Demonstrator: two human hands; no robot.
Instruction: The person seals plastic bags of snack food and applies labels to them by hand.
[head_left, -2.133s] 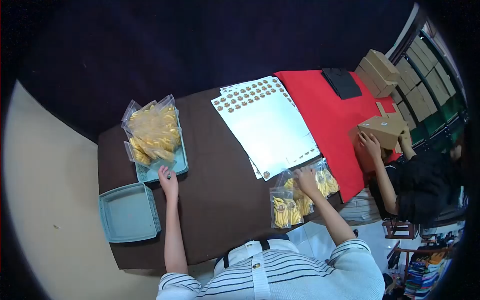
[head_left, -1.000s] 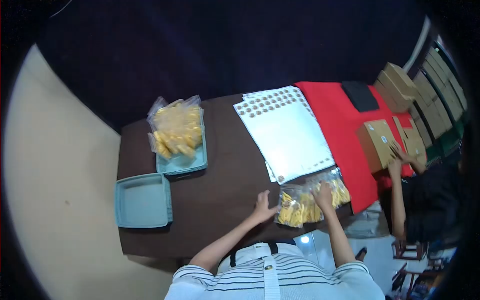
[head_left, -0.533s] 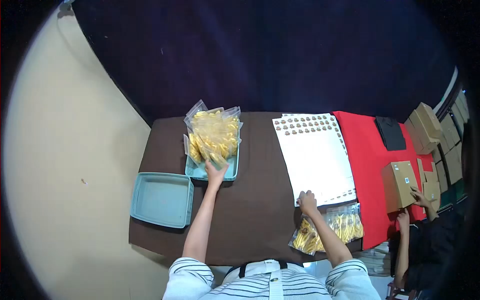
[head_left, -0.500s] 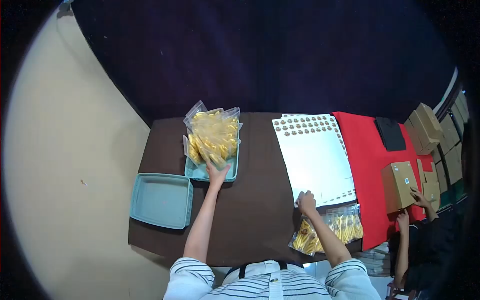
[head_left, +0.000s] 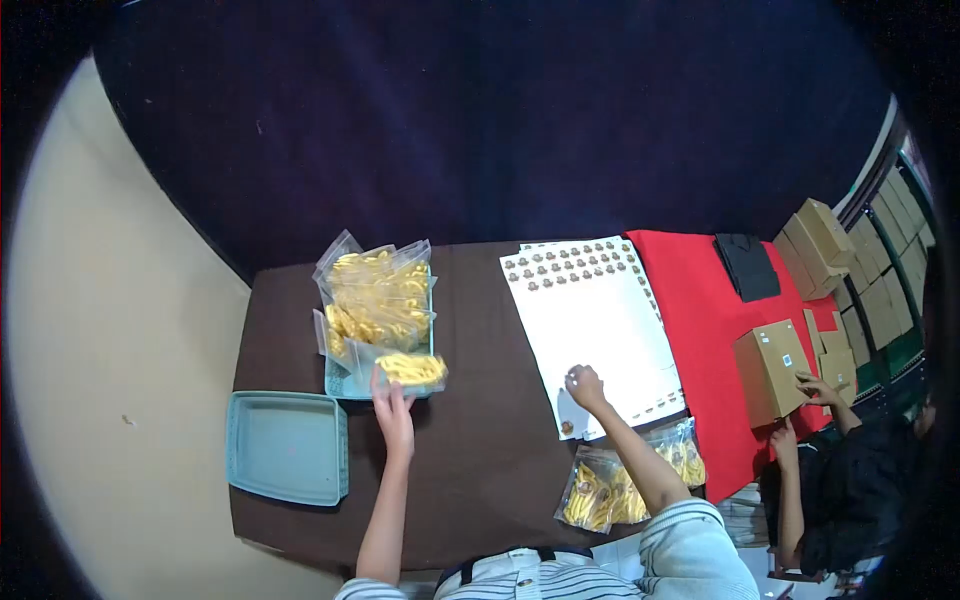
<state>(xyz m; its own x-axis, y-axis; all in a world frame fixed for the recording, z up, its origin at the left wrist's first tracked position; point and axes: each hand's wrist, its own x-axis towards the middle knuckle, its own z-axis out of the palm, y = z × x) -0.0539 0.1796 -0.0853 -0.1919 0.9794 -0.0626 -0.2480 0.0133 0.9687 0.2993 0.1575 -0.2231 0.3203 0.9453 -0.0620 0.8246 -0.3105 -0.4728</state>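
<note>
My left hand [head_left: 393, 412] is closed on a clear bag of yellow pieces [head_left: 412, 370], lifted at the front of a blue basket [head_left: 345, 384] heaped with similar bags [head_left: 375, 295]. Over the lower part of a white sticker sheet [head_left: 600, 340], my right hand [head_left: 585, 387] has its fingers pinched together; anything small between them is hard to make out. Near its forearm, several filled bags [head_left: 592, 490] lie in a row along the table's front edge, one showing a round sticker.
A second blue basket [head_left: 287, 447] stands front left. On the red cloth [head_left: 690, 370] at right are a black folded item [head_left: 747, 267] and a cardboard box [head_left: 770, 375], held by a co-worker's hands [head_left: 820, 390]. More cartons [head_left: 815, 245] stand behind.
My left hand has drawn one bag out from the heap toward the front. My right hand has moved up over the sheet from its lower edge. The whole view has shifted.
</note>
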